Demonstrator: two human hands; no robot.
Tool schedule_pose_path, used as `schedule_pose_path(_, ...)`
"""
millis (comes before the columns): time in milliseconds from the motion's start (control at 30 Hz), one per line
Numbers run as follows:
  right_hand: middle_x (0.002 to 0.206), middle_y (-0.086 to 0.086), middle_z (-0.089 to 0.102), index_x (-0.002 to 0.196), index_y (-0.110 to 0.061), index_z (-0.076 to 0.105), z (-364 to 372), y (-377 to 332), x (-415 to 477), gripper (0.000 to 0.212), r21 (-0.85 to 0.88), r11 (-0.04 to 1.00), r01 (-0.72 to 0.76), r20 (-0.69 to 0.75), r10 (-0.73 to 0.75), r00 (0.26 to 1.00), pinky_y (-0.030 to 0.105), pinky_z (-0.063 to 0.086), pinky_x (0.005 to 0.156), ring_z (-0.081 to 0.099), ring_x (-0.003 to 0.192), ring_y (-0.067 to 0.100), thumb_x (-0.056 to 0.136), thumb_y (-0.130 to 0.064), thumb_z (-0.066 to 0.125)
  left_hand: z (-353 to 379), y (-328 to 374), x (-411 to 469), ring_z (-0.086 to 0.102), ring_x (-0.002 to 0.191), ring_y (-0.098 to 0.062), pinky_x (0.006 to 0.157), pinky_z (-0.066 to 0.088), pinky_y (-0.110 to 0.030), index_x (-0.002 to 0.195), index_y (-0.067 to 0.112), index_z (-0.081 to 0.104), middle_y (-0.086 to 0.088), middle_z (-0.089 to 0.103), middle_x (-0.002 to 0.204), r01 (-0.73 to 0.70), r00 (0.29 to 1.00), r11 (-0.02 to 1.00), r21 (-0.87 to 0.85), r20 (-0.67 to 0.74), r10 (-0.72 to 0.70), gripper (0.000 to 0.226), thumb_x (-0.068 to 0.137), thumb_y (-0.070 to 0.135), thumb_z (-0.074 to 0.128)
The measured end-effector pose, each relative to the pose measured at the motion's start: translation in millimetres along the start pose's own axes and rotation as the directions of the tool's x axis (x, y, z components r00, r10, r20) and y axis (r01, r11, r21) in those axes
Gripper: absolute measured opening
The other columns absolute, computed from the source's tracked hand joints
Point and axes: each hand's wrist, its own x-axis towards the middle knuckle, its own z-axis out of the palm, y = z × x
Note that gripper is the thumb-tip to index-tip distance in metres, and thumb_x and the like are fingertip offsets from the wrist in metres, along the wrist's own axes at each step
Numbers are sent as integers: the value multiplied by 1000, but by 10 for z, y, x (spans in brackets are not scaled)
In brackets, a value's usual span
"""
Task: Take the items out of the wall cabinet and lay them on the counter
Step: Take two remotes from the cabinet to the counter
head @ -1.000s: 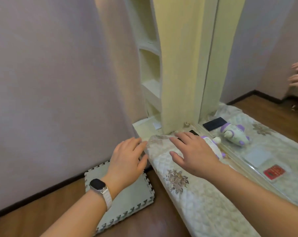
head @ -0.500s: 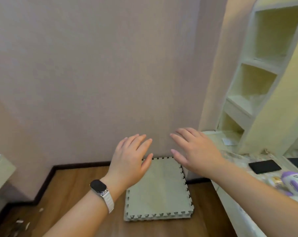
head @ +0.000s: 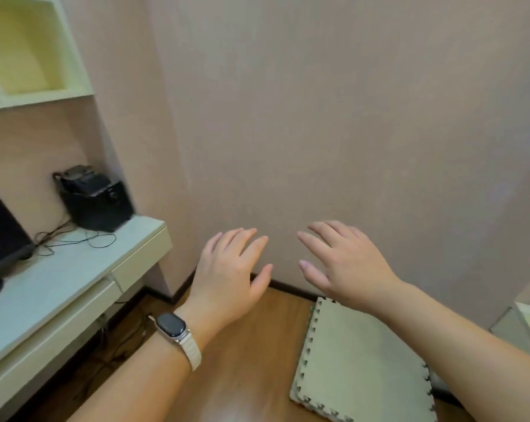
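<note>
My left hand (head: 231,272), with a watch on its wrist, floats in mid-air in front of a bare pinkish wall, fingers straight and spread, holding nothing. My right hand (head: 345,264) hovers beside it, also spread and empty. A pale yellow wall cabinet (head: 29,56) with an open, bare-looking cubby shows at the top left. Below it runs a light counter (head: 75,263). The items laid out earlier are outside this view.
A black box-shaped device (head: 96,199) with trailing cables stands at the counter's back corner, and a dark screen (head: 0,226) sits at the far left. A stack of foam puzzle mats (head: 361,360) lies on the wooden floor. Cables hang under the counter.
The view has swung left, away from the quilted surface with the toy and phone, to a different wall cabinet and counter. Both hands stayed spread and empty in front of me.
</note>
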Motion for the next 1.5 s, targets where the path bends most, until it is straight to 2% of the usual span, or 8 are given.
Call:
schedule_pose_path(233, 120, 9, 64, 122, -14, 64, 476, -284, 806, 50, 119, 976, 183, -52, -178, 983, 40, 49, 85, 58, 111, 30, 90, -49, 45, -123, -615, -20, 51, 125, -20, 106, 36, -41, 129, 20, 59, -2, 59, 132, 198, 980, 972, 123, -31, -195, 45, 88, 41, 62)
schedule_pose_path(400, 121, 11, 63, 124, -13, 62, 951, -406, 1484, 50, 228, 926, 302, -59, -296, 953, 42, 50, 86, 58, 112, 32, 91, -48, 48, -156, -1077, 106, 49, 125, -17, 107, 35, -39, 130, 23, 57, 1, 58, 133, 332, 940, 909, 254, -2, -342, 48, 91, 48, 48)
schedule_pose_path(467, 122, 12, 64, 124, -13, 63, 1115, -445, 1786, 50, 273, 900, 339, -70, -333, 940, 43, 50, 86, 58, 112, 32, 90, -47, 49, -171, -1233, 207, 50, 122, -17, 106, 34, -36, 128, 23, 59, 1, 59, 131, 369, 924, 879, 301, -14, -382, 47, 89, 48, 48)
schedule_pose_path(567, 121, 11, 64, 122, -14, 63, 1304, -496, 2232, 49, 318, 854, 413, -99, -403, 910, 42, 49, 87, 58, 112, 32, 90, -47, 49, -189, -1471, 379, 53, 121, -21, 102, 40, -41, 126, 20, 62, -1, 60, 129, 416, 901, 841, 346, -29, -434, 45, 89, 45, 52)
schedule_pose_path(767, 127, 8, 61, 127, -16, 59, 1587, -775, 3025, 52, 415, 758, 504, -125, -501, 856, 42, 48, 93, 55, 116, 30, 91, -50, 44, -346, -1880, 627, 53, 120, -18, 101, 40, -38, 127, 22, 61, 3, 61, 128, 503, 847, 725, 470, -100, -522, 45, 91, 46, 49)
schedule_pose_path(967, 128, 6, 61, 129, -18, 59, 1654, -1372, 3427, 53, 508, 619, 599, -188, -599, 779, 42, 47, 93, 54, 118, 28, 91, -50, 41, -657, -2067, 357, 55, 121, -20, 101, 42, -40, 127, 21, 63, 0, 62, 128, 628, 739, 544, 557, -207, -641, 45, 91, 45, 50)
schedule_pose_path(1200, 134, 3, 58, 134, -22, 56, 1487, -2289, 3547, 56, 533, 494, 687, -258, -679, 688, 41, 44, 100, 50, 126, 24, 93, -53, 34, -1080, -2296, -306, 58, 117, -24, 98, 47, -42, 123, 17, 66, -3, 64, 125, 709, 657, 413, 571, -322, -682, 46, 90, 44, 49)
schedule_pose_path(1500, 130, 0, 60, 132, -23, 57, 1132, -3697, 3518, 50, 480, 477, 736, -323, -684, 654, 36, 46, 96, 52, 122, 20, 93, -51, 43, -1839, -2999, -1293, 59, 115, -24, 95, 46, -42, 122, 16, 66, -4, 65, 122, 713, 674, 417, 563, -388, -629, 44, 88, 41, 51)
